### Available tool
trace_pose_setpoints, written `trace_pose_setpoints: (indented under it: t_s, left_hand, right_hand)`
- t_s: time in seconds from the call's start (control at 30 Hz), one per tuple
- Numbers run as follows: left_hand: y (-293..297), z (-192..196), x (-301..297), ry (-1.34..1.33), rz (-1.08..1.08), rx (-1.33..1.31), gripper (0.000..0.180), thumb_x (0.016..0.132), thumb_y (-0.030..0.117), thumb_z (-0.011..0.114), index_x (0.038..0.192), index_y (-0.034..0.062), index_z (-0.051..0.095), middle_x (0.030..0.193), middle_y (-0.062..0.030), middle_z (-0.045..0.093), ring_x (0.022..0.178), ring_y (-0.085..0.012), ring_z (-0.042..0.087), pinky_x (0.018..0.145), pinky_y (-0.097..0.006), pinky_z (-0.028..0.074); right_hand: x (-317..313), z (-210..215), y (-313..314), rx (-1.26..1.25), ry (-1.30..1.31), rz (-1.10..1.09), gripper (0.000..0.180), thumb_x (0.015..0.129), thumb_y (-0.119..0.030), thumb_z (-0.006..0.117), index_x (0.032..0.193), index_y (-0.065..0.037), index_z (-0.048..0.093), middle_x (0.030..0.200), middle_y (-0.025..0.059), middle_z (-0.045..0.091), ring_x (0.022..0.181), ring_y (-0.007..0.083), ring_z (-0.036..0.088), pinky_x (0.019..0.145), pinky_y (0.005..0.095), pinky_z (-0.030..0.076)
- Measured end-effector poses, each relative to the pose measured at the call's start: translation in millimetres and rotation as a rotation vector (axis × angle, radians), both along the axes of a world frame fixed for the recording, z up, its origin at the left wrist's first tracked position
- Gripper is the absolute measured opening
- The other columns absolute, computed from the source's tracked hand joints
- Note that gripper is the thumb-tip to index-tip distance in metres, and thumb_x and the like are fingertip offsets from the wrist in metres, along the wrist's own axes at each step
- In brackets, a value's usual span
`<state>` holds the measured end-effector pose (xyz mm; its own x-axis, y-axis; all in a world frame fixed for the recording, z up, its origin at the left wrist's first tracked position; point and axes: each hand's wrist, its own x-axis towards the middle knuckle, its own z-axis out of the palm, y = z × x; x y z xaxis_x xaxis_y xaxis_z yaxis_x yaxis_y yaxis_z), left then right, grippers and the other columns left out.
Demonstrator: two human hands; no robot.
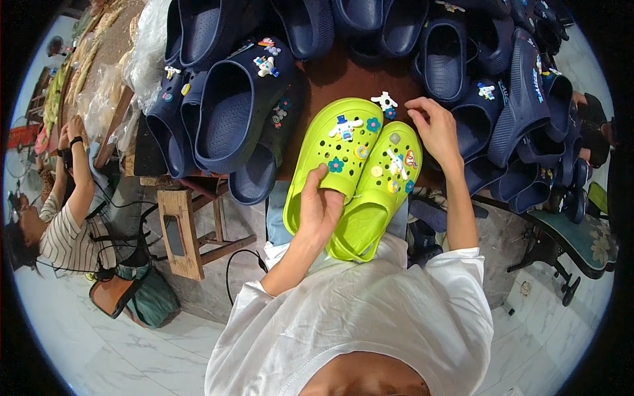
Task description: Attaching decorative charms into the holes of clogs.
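My left hand [321,207] is closed on a pair of lime-green clogs, at the opening of the left clog [316,140], with the thumb on top. The right clog [389,178] leans against it, heel toward me. Both carry cartoon charms, teal flowers and small round pieces in their holes. Just beyond the toes lie a white dog-shaped charm [385,101] and a teal flower charm [390,113] on the brown tabletop [330,76]. Close to the right of these charms, my right hand [432,125] has its fingers loosely bent, thumb and forefinger slightly apart, nothing visible between them.
Many navy clogs, some with charms, are heaped to the left [231,115] and right [446,63]. A wooden stool [181,234] stands at left. Another person [72,221] in a striped top works beyond it near clear plastic bags [148,53]. A dark chair [568,241] is at right.
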<state>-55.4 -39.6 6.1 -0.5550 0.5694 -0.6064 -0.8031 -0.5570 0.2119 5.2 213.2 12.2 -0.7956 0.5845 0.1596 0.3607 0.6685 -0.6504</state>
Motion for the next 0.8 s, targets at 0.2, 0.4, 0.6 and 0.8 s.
trace_pose_setpoints:
  t_s: [0.2,0.4,0.6,0.8]
  left_hand:
    - [-2.0,-3.1,1.3,-0.003,0.037,0.053,0.047,0.095,0.015,0.051,0.138,-0.0016,0.041,0.139,-0.0166,0.052,0.128,-0.0300,0.051,0.111,-0.045,0.040]
    - [-3.1,-5.2,-3.5,-0.074,0.029,0.089,0.048,0.095,0.019,0.051,0.138,0.0002,0.043,0.140,-0.0154,0.052,0.128,-0.0301,0.051,0.110,-0.047,0.041]
    - [-3.7,-8.4,-6.2,-0.109,0.044,0.101,0.048,0.094,0.020,0.052,0.138,0.0016,0.043,0.140,-0.0152,0.052,0.128,-0.0298,0.052,0.109,-0.048,0.041]
    - [-4.7,-9.2,-6.6,-0.116,0.034,0.102,0.049,0.093,0.020,0.053,0.138,0.0016,0.043,0.140,-0.0147,0.052,0.128,-0.0302,0.051,0.109,-0.048,0.041]
  right_hand:
    - [-24.6,-21.1,21.8,-0.055,-0.226,0.129,0.016,0.083,-0.014,0.071,0.092,-0.001,0.069,0.079,0.0108,0.069,0.072,0.0228,0.067,0.070,0.0333,0.052]
    - [-41.3,-25.0,27.3,-0.117,-0.457,0.095,0.030,0.070,-0.030,0.082,0.081,-0.006,0.068,0.077,0.0101,0.069,0.076,0.0273,0.068,0.070,0.0388,0.051]
    - [-47.1,-26.7,28.0,-0.041,-0.461,0.138,0.032,0.070,-0.027,0.082,0.082,-0.003,0.066,0.077,0.0126,0.069,0.077,0.0291,0.068,0.070,0.0402,0.051]
    - [-36.9,-23.4,26.8,-0.048,-0.271,0.116,0.024,0.077,-0.019,0.075,0.088,0.000,0.065,0.083,0.0153,0.069,0.076,0.0283,0.068,0.071,0.0377,0.053]
